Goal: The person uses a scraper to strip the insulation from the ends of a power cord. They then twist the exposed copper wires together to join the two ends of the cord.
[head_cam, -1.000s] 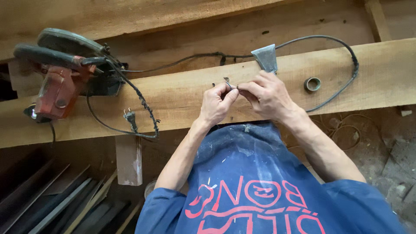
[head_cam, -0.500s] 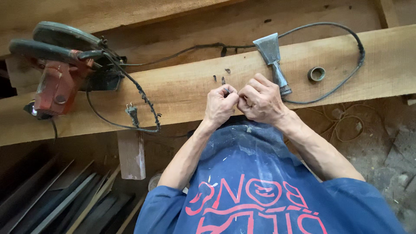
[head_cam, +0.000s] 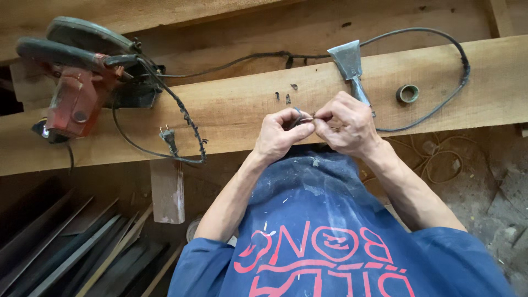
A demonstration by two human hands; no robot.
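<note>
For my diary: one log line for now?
left hand | right hand | both pinch small thin piece | above plank | hatchet beside

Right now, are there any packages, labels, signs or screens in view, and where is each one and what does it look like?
Packages, signs, screens: none in view.
Printed lettering: large red-pink outlined characters across the front of the blue shirt, bottom centre, upside down from this camera.
Possible label on the red circular saw: upper left on the plank; a small round mark shows on its body, too small to tell whether it is a label.
</note>
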